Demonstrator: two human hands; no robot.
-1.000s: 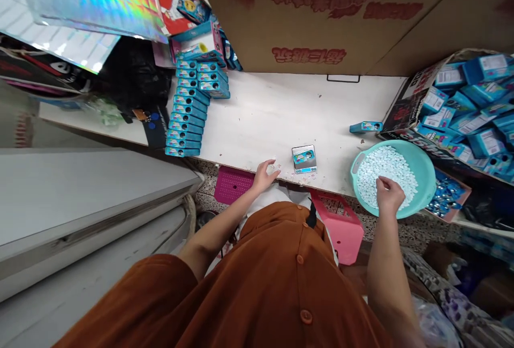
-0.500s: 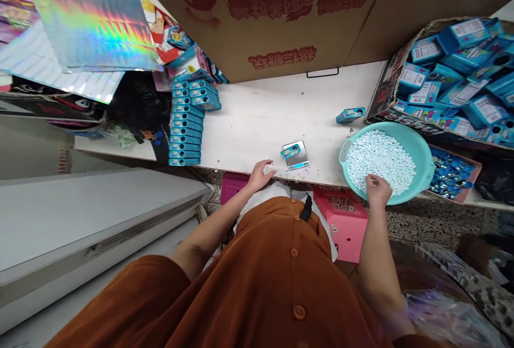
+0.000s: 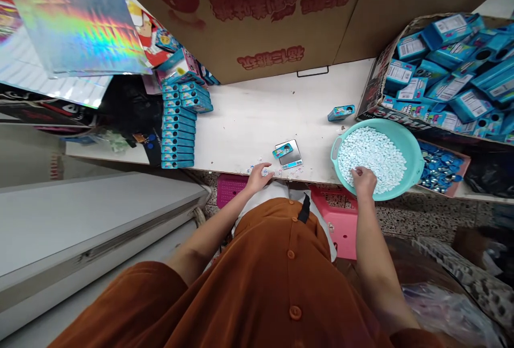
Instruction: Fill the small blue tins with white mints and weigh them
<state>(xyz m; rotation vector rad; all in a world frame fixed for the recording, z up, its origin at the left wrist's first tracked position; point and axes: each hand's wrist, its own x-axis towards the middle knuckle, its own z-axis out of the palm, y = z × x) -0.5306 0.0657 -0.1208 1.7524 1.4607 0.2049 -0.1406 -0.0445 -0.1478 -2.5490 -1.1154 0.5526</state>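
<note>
My right hand is over the near side of a turquoise basin filled with small white candies. Its fingers are drawn together in a pinch at the candies, and whatever lies between them is hidden. My left hand rests at the table's front edge with thumb and fingers apart, holding nothing, beside some small scattered bits. Just right of it, a small blue box lies on a pocket scale, its round hole facing up.
Stacked blue boxes stand at the left. Another blue box stands near the basin. At right are a carton of blue boxes and a tray of blue-and-silver pieces. A big cardboard box borders the table behind.
The view has shifted slightly, so most things appear further left. My right hand has moved a little to the left within the basin. My left hand stays at the table edge.
</note>
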